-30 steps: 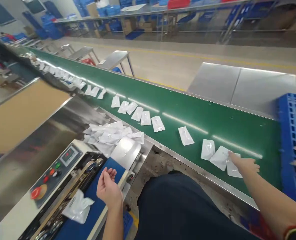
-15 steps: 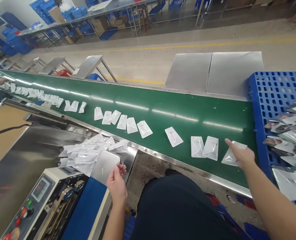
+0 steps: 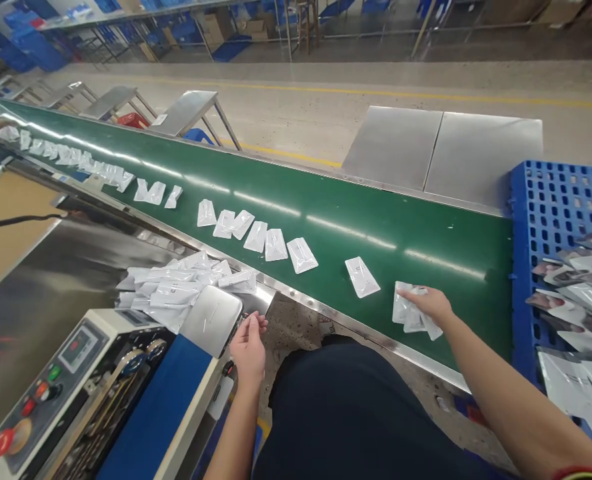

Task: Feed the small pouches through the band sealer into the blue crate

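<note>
My right hand [image 3: 430, 305] is over the near side of the green conveyor belt [image 3: 326, 200], its fingers closed on a small overlapping bunch of white pouches [image 3: 402, 308]. Farther left along the belt, a single white pouch [image 3: 362, 277] lies flat, and beyond it runs a line of similar pouches [image 3: 276, 245]. My left hand [image 3: 249, 343] is closed in a pinch beside the rounded metal plate [image 3: 219, 317]. Whatever is between its fingertips, if anything, is too small to make out.
A heap of white pouches [image 3: 171, 290] lies behind the metal plate. In front is a machine with a control panel [image 3: 63, 370] and a blue belt [image 3: 151, 413]. At right stands a blue perforated crate [image 3: 519, 267] with silvery pouches [image 3: 576, 320]. Metal tables [image 3: 396, 147] adjoin the far belt edge.
My right hand has moved left along the belt, bringing its pouch onto the two pouches lying there. My left hand stays by the metal plate, still pinched. The view has shifted slightly.
</note>
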Demonstrator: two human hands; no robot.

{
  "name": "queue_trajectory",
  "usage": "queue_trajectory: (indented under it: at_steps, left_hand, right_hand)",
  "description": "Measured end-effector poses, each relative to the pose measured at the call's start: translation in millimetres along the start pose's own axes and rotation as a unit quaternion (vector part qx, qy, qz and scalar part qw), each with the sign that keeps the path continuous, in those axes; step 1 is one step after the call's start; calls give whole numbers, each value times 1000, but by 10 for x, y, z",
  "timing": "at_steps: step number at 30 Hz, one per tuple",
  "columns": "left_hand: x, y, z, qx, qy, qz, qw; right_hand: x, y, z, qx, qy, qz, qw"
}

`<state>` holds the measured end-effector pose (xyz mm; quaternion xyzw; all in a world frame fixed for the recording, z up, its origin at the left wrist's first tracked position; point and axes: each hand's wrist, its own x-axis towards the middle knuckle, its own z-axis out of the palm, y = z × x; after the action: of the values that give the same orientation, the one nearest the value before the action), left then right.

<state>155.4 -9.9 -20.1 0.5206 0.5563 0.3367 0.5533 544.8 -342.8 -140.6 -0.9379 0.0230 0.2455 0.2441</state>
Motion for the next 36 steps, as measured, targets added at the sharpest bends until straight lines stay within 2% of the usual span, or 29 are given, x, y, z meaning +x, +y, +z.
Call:
queue_trajectory:
  at_steps: [3,5,6,8,11,14,16,18,20,22,24,26,29,33,36]
  left_hand:
    - [-76,-27,-94,3,-8,15,1000]
    - [-134,-30,-172,4,8,20,1000]
    - [-164,-31,-209,3,18,20,1000]
    - [-229,-40,-274,-7,41,18,999]
    - [-330,-62,-357,-26,63,20,997]
    - [-423,-70,-416,-34,65,22,997]
    - [-464,-47,-404,-32,54,27,998]
    - [-467,7,-335,-34,37,43,998]
    - [-416,86,-232,-49,22,63,997]
    - [-312,171,-159,-71,8,76,995]
    - [-177,243,-184,-84,9,81,993]
    - [-46,292,-340,-84,54,78,992]
    - [82,311,-744,-77,137,78,985]
    - [121,223,-1212,-82,144,90,982]
    - [139,105,-1338,-78,135,94,983]
  right_hand:
    - [-28,-205,74,-99,-101,-48,989]
    - [-41,-387,100,-102,-160,-115,975]
    - [-38,-497,117,-89,-169,-136,972]
    - [-10,-752,174,-80,-152,-127,977]
    - [34,-1159,284,-137,-116,-97,979]
    - [-88,-1545,345,-180,-122,-141,966]
    - [-350,-1819,368,-175,-129,-206,954]
    - [-768,-2131,421,-126,-153,-284,938]
    - [-1301,-2469,536,-51,-208,-354,910]
    - [-1864,-2796,703,8,-285,-402,870]
    - [-2361,-3078,885,30,-355,-425,832]
    - [-2722,-3311,1042,29,-397,-445,802]
    - [-3008,-3601,1228,15,-420,-470,776]
    - [-3181,-3894,1495,-43,-439,-512,737]
    - [-3256,-4023,1711,-77,-445,-547,704]
